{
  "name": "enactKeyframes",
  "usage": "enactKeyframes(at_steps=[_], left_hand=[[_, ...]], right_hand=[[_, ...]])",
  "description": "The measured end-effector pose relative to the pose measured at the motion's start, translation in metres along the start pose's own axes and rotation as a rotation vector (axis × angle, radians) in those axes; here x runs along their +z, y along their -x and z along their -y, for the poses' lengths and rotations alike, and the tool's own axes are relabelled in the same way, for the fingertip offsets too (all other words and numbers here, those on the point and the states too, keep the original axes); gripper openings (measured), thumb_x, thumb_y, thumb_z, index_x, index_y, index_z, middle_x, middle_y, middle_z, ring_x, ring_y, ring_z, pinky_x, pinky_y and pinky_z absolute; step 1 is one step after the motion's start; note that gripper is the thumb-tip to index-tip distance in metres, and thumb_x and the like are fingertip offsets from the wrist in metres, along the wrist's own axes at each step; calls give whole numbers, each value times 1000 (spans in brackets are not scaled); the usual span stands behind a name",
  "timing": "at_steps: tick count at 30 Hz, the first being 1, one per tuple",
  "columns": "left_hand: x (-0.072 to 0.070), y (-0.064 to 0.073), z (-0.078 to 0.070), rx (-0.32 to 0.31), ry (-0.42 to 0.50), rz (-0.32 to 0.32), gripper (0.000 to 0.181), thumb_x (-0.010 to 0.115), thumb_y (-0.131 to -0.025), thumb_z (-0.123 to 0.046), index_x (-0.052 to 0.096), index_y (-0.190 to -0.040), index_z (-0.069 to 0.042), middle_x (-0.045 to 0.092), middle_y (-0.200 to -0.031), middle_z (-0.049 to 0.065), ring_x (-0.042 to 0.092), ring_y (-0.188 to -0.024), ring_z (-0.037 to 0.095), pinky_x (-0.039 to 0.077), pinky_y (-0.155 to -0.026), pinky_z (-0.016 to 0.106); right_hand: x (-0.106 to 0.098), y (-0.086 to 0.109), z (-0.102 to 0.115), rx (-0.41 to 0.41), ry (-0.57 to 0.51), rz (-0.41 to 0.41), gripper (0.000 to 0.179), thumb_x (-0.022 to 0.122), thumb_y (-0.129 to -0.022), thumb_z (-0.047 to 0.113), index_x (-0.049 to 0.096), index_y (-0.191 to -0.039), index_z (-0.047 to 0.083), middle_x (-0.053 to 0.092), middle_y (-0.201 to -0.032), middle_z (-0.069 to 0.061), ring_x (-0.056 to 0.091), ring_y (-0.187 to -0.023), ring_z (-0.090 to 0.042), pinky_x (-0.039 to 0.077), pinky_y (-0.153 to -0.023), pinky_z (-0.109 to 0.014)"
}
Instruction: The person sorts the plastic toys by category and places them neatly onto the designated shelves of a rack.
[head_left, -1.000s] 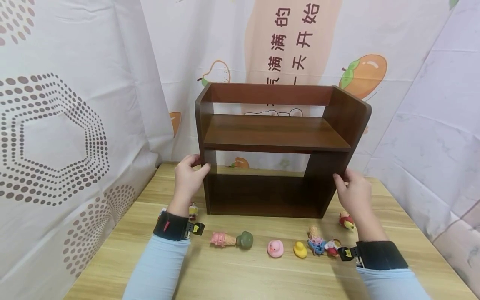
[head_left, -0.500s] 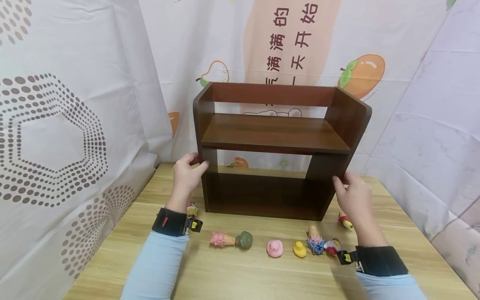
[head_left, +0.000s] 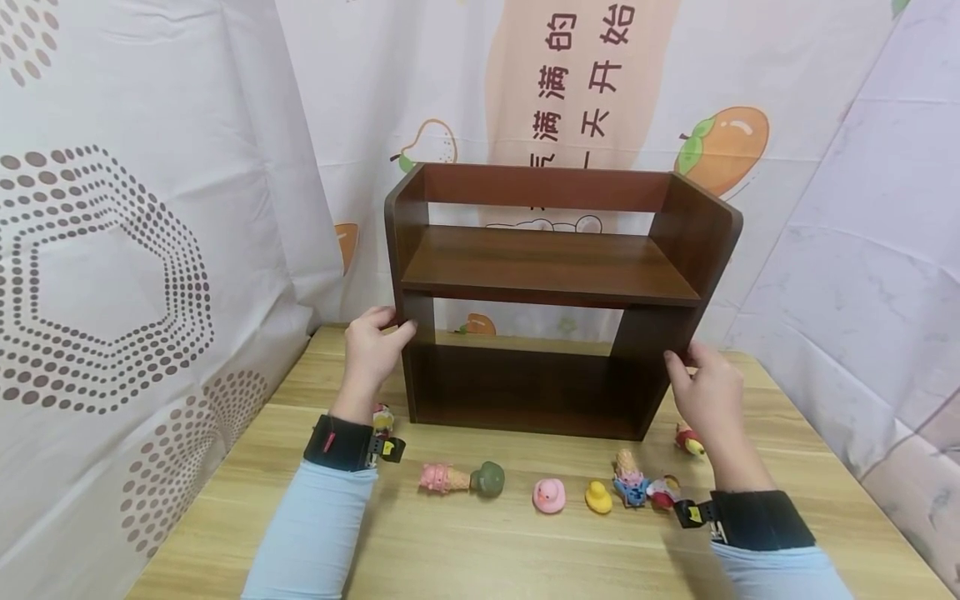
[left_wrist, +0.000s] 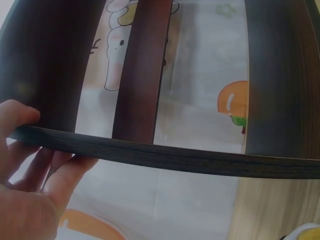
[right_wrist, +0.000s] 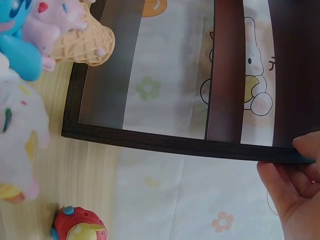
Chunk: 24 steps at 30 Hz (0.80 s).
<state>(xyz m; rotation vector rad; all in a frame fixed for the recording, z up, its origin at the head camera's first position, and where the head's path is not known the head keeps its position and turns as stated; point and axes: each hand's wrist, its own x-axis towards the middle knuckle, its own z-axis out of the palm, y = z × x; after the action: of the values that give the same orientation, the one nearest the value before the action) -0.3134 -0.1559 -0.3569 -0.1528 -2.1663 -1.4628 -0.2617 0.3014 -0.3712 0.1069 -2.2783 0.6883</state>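
A dark brown two-tier wooden shelf (head_left: 551, 262) stands upright on the table, its open front facing me. My left hand (head_left: 372, 346) grips the front edge of its left side panel, thumb in front and fingers on the outer face. On the opposite panel, my right hand (head_left: 708, 387) pinches the edge in much the same way. Both wrist views show thumb and fingers on either side of a panel edge, the left hand (left_wrist: 35, 185) in one and the right hand (right_wrist: 295, 185) in the other.
Before the shelf lie a pink ice-cream-cone toy (head_left: 444, 477), a green round toy (head_left: 488, 479), a pink duck (head_left: 549, 495), a yellow duck (head_left: 598, 497) and a blue figure (head_left: 632, 490). A red toy (head_left: 688, 438) lies near my right forearm. Printed curtains (head_left: 360, 100) hang behind.
The shelf has turned very slightly, its left end shifting back and its right end a little nearer. Both hands keep their hold, and the toys stay put.
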Motion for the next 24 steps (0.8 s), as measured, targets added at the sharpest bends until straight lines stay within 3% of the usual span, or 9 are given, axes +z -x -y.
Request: enactKeyframes(at_steps=[16,24], left_hand=[[6,-3,2,-34,8,-11,38,77,-87,-18,74,-119,1,69,-121,12,69,-106,27,58,-87,43],[6,-3,-3,-20,-27,-3,38,75,-88,-17,73,-121,2,69,-124,14,70,-104,30,58,-86,45]], right_hand=[[6,-5,-4,-8,-22,-28,17,64,-99,13,67,-97,-4,70,-96,-28,65,-93,-48,48,-78,-61],[6,-6,-5,40,-46,-10,21,63,-101,17,70,-102,-3,70,-102,-28,64,-99,-48,47,-84,-62]])
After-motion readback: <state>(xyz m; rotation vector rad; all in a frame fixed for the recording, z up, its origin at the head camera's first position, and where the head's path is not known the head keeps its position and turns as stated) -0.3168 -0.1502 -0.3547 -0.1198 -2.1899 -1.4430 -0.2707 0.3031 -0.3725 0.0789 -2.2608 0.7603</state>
